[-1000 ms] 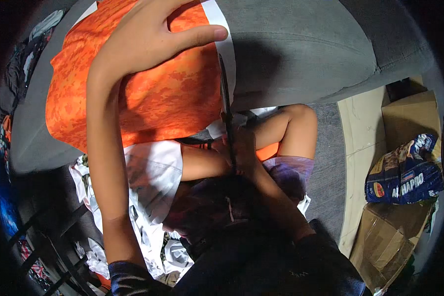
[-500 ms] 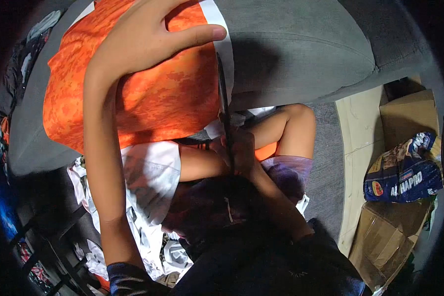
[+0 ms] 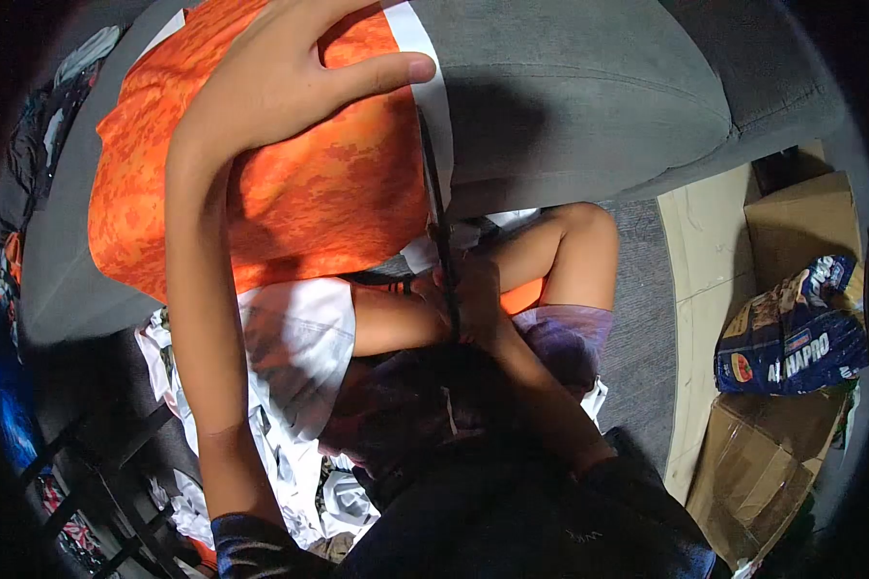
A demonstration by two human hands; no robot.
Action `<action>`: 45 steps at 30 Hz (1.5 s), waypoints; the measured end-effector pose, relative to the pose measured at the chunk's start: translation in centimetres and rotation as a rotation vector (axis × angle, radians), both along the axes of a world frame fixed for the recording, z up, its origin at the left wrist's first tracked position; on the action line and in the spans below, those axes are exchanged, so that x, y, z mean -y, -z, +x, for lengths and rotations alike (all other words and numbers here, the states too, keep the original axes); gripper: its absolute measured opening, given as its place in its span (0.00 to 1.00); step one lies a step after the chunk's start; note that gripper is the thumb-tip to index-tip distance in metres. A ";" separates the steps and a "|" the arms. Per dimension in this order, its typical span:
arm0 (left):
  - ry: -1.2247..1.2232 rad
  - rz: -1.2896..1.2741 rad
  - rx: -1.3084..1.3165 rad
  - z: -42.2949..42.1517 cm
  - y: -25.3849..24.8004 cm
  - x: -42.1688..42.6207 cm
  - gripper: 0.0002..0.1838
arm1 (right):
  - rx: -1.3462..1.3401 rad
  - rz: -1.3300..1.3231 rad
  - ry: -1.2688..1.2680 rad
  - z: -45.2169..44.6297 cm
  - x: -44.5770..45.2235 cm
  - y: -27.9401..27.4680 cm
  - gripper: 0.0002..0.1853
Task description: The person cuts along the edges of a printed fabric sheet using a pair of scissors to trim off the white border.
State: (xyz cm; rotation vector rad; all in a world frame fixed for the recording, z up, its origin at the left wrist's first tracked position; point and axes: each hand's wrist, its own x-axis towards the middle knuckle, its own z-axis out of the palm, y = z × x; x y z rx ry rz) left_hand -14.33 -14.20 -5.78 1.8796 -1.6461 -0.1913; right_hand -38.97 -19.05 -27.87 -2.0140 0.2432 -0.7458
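Note:
An orange patterned fabric (image 3: 328,203) with a white strip (image 3: 435,116) along its right edge lies over the grey cushion. My left hand (image 3: 299,72) rests spread on the fabric, its thumb tip at the white strip. Below the strip, my right hand (image 3: 473,294) is wrapped round the lower end of a long, thin dark tool (image 3: 435,183). The tool stands roughly upright in view, its tip beside the fabric's right edge. Shadow hides the tool's exact kind and part of my right fingers.
The grey cushion (image 3: 589,106) spans the top. My bent leg (image 3: 584,251) is below it. White cloth scraps (image 3: 280,473) lie at lower left, near a black metal frame (image 3: 116,482). Cardboard boxes (image 3: 758,463) and a blue printed bag (image 3: 792,338) are at right.
The tool's upper end has shifted slightly down and left along the fabric edge. Both hands stay in nearly the same places, and the view has moved slightly.

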 end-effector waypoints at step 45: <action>-0.122 0.133 -0.013 -1.2 -0.9 -0.1 0.36 | 0.111 0.241 -0.129 1.4 -1.0 0.8 0.31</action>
